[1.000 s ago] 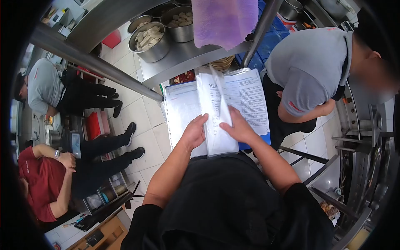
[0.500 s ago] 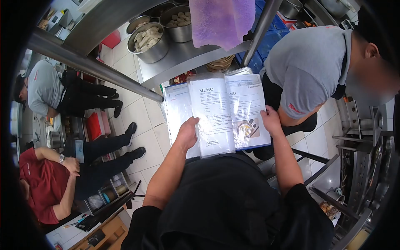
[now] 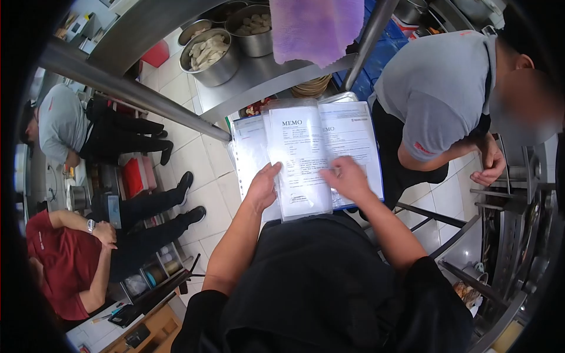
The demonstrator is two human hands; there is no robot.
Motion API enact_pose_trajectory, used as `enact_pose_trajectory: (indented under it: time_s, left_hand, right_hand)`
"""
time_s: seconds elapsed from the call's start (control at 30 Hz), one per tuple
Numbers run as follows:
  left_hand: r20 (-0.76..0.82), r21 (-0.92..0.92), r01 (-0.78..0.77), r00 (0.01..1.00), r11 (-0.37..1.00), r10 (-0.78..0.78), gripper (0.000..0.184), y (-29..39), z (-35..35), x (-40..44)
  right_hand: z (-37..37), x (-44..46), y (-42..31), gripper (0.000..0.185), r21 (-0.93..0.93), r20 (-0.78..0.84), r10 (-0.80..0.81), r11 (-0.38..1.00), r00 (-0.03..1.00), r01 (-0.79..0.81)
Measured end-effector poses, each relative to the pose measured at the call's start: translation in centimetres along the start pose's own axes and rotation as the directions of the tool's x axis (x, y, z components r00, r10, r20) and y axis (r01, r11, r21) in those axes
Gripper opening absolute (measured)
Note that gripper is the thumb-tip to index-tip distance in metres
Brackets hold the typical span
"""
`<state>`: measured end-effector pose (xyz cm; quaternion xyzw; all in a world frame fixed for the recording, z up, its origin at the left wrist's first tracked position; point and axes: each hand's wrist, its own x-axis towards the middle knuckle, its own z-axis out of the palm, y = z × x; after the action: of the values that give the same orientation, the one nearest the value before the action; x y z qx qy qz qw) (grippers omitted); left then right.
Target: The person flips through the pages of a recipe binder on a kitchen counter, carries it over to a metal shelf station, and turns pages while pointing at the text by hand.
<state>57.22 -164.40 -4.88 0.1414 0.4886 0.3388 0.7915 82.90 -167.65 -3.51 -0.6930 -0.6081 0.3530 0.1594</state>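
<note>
An open clear-book folder (image 3: 379, 150) of printed sheets in plastic sleeves lies in front of my black apron. A half-turned memo sleeve (image 3: 301, 138) stands between its left and right pages. My left hand (image 3: 263, 187) is closed on the folder's left side, thumb against the memo sleeve's left edge. My right hand (image 3: 351, 181) is over the right page, thumb and fingers apart at the memo sleeve's right edge. Whether its fingertips touch the sleeve I cannot tell. This hand covers most of the photo on that page.
A person in a grey shirt (image 3: 435, 88) leans close at my right. Two others are at the left, one in a red shirt (image 3: 65, 259). Ahead stands a steel shelf with metal pots (image 3: 215, 67) of pale food and a hanging purple cloth (image 3: 318, 29).
My right hand has left the folder's right edge and moved left over the page to the memo sleeve. The grey-shirted person's hand has come into view at the right.
</note>
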Motion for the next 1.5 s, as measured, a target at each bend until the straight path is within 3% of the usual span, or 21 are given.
enact_pose_trajectory:
  time_s: [0.03,0.13,0.23,0.43,0.63,0.7,0.77,0.83,0.93,0.97,1.03,1.13,1.23,1.33,1.43,1.5]
  left_hand:
    - [0.015,-0.005,0.010,1.000,1.000,-0.010,0.042,-0.2,0.0,0.3]
    - [0.102,-0.048,0.039,0.994,0.998,-0.034,0.043,0.0,0.8,0.0]
    - [0.192,-0.091,0.053,0.981,0.994,-0.035,0.043,0.2,1.7,-0.6]
    - [0.203,-0.047,0.087,0.976,0.995,-0.075,0.045,-0.9,1.1,0.0]
    - [0.123,-0.032,0.041,0.992,0.999,-0.036,0.044,-1.0,1.6,-0.1]
    - [0.042,-0.005,0.000,0.999,1.000,0.000,0.042,-0.8,2.1,-0.3]
    - [-0.017,0.017,-0.031,0.999,0.999,0.031,0.041,-0.9,1.7,-0.1]
    - [-0.053,0.033,-0.050,0.997,0.998,0.051,0.042,-1.2,0.5,0.3]
    - [-0.118,0.050,-0.036,0.992,0.998,0.042,0.050,-0.9,0.4,-0.1]
    - [-0.136,0.060,-0.031,0.990,0.998,0.038,0.051,-0.6,0.6,-0.4]
    - [-0.168,0.081,-0.019,0.985,0.997,0.032,0.054,-0.2,1.0,-0.8]
    - [-0.094,0.076,-0.020,0.995,0.997,0.027,0.059,-0.5,-0.5,0.1]
    - [-0.097,0.064,-0.034,0.995,0.997,0.040,0.060,-0.6,-0.9,0.3]
    - [-0.151,0.081,-0.024,0.988,0.996,0.036,0.055,-0.4,-0.2,-0.1]
    - [-0.159,0.083,-0.020,0.987,0.996,0.033,0.050,-0.4,0.0,-0.1]
    - [-0.132,0.118,-0.002,0.991,0.993,0.018,0.042,-0.7,-0.5,0.6]
  right_hand:
    - [0.2,0.0,-2.6,0.072,0.045,0.140,0.034,0.998,0.990,-0.041]
    - [0.7,-0.1,-7.8,0.080,-0.180,0.133,0.120,0.979,0.984,-0.095]
    - [1.6,0.7,-7.1,0.086,-0.168,0.136,0.085,0.984,0.987,-0.061]
    - [2.7,0.3,-4.3,0.076,-0.025,0.134,-0.034,0.999,0.990,0.038]
    - [2.3,0.7,-1.6,0.049,0.269,0.055,-0.122,0.958,0.991,0.103]
    - [1.6,1.2,0.0,0.042,0.403,0.078,-0.001,0.915,0.997,-0.031]
    - [0.1,1.3,1.7,0.040,0.599,0.194,0.159,0.763,0.968,-0.245]
    - [-1.3,1.3,4.3,0.043,0.675,0.135,0.251,0.685,0.959,-0.274]
    - [-4.5,0.5,5.5,0.050,0.831,0.126,0.421,0.449,0.898,-0.327]
    - [-5.2,0.3,6.0,0.057,0.823,0.131,0.453,0.446,0.882,-0.352]
    - [-5.2,0.8,8.6,0.051,0.827,0.103,0.452,0.455,0.886,-0.328]
    - [-5.2,0.7,11.2,0.044,0.532,0.019,0.466,0.744,0.884,-0.404]
    - [-5.0,0.8,12.9,0.033,0.341,-0.021,0.454,0.841,0.891,-0.421]
    - [-4.8,0.5,12.9,0.034,0.273,-0.083,0.393,0.893,0.916,-0.359]
    - [-3.9,0.8,12.3,0.027,0.498,-0.014,0.390,0.801,0.921,-0.332]
    - [-5.0,0.5,8.2,0.024,0.588,0.058,0.360,0.741,0.931,-0.323]
